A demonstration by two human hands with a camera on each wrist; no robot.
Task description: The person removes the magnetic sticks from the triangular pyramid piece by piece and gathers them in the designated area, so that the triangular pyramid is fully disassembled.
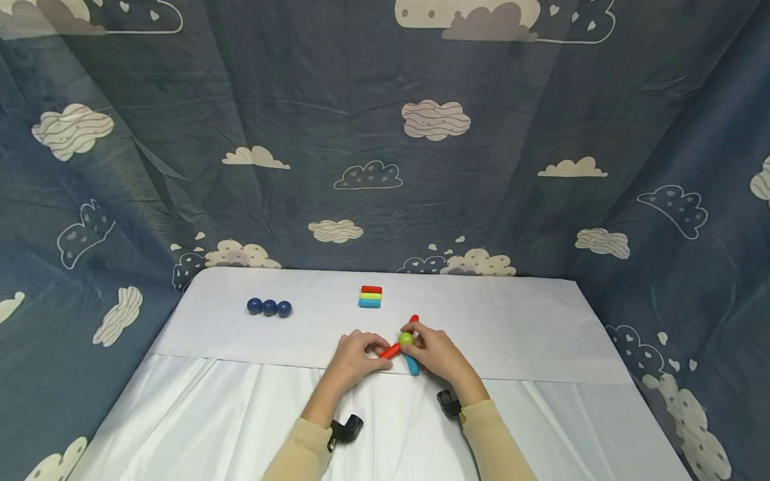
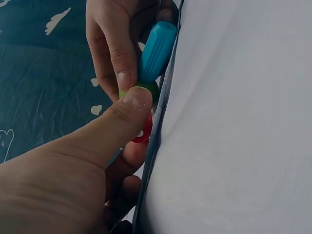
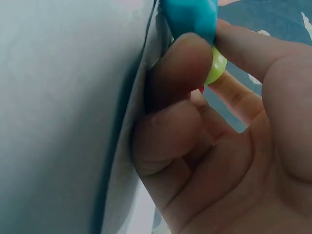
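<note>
A light green ball [image 1: 406,339] sits at the centre of a small joined toy on the table, with rods meeting it. My right hand [image 1: 444,354] pinches this ball between thumb and fingers. One red rod [image 1: 391,351] points down and left from the ball, and my left hand [image 1: 355,359] grips it between thumb and fingers. Below the ball a blue rod [image 1: 412,365] sticks out toward me; the right wrist view shows that blue rod [image 3: 190,19] close to the right fingertips. Another red rod [image 1: 414,318] shows beyond the right fingers, partly hidden.
Three dark blue balls [image 1: 269,307] lie in a row at the back left of the white-covered table [image 1: 511,321]. Red, yellow-green and blue rods [image 1: 370,303] lie side by side near the back middle. A dark cloud-patterned cloth [image 1: 361,80] hangs behind the table.
</note>
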